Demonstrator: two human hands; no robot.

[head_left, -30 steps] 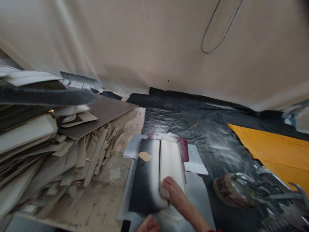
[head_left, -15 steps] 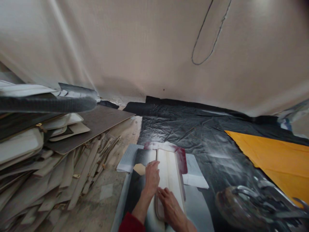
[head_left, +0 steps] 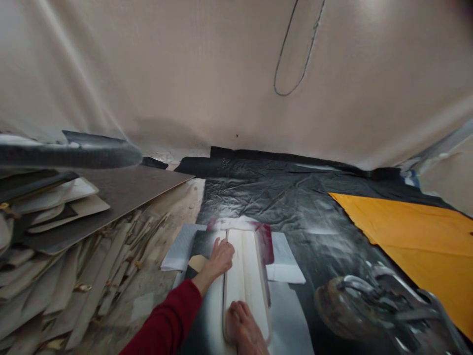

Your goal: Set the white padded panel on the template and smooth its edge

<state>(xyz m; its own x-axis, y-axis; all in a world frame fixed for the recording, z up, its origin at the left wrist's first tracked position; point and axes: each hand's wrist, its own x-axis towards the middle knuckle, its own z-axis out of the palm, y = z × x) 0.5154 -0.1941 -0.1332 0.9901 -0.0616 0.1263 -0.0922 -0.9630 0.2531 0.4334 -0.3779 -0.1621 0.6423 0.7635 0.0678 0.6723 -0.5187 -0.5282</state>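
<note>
Under the fingers of both hands lies a long off-white panel [head_left: 246,271], round-cornered, with a faint yellowish band running down its length and a thin brownish edge. The left hand [head_left: 220,257] is at its left edge, fingers loosely curled with the tips slightly parted; whether they pinch the edge I can't tell. Nearer, the right hand [head_left: 247,324] rests on the panel's near end, fingers bunched together but blurred, so its grip can't be told either, and its wrist is cut off by the frame. That hand also hides part of the panel.

Left of the left fingers, a tan patch [head_left: 197,261] sits on a dark board [head_left: 205,237] hazed with white, partly covered by the forearm. Just beyond the fingertips, a maroon piece [head_left: 266,241] shows past the panel. Farther off, pale specks on the black sheeting [head_left: 258,187] are too small to read. Metal tools [head_left: 399,296] right of the fingers are smeared by blur.
</note>
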